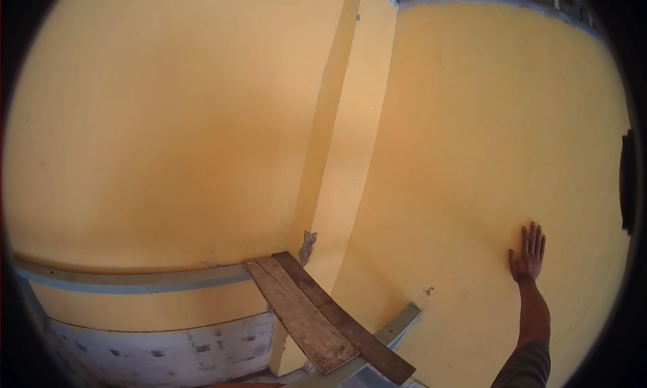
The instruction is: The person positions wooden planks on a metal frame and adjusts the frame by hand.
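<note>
My right hand (528, 256) lies against the yellow wall (472, 152) on the right, palm toward it and fingers stretched upward. Nothing is held in it. The forearm rises from the lower right, with a dark sleeve (524, 368) below the elbow. My left hand does not show. A thin brownish strip at the bottom edge is too small to make out.
Two worn wooden boards (303, 314) lie across grey-blue rails (135, 280) at the lower middle. A narrow yellow pillar (330, 112) with chipped plaster (307, 248) stands in the corner. Lower left is a whitish, smudged wall band (158, 358). A dark object (628, 182) shows at the right edge.
</note>
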Tool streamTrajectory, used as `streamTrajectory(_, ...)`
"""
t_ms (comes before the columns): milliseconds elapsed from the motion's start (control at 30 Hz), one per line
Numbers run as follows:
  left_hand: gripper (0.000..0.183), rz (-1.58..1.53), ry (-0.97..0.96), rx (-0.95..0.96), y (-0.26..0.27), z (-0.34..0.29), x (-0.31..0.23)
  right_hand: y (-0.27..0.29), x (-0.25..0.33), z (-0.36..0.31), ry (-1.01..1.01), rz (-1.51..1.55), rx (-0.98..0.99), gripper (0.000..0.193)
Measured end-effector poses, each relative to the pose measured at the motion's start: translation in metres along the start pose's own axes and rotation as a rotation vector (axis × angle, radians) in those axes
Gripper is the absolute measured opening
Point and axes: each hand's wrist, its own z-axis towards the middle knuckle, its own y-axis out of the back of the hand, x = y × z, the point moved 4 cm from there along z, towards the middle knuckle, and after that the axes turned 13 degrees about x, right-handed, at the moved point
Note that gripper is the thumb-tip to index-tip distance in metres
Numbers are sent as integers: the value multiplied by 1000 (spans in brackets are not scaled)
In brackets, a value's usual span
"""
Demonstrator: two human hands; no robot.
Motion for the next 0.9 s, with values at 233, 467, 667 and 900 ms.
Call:
streamTrajectory(233, 127, 32, -9, -17, 4, 10, 22, -7, -3, 0, -72, 37, 147, 84)
streamTrajectory(467, 126, 68, -23, -43, 13, 16, 36, 1, -2, 0, -124, 113, 260, 83)
streamTrajectory(667, 125, 96, -23, -60, 19, 16, 45, -1, -2, -1, -72, 72, 138, 81)
streamTrajectory(900, 124, 115, -30, -60, 18, 19, 48, -5, -3, -2, -95, 85, 186, 81)
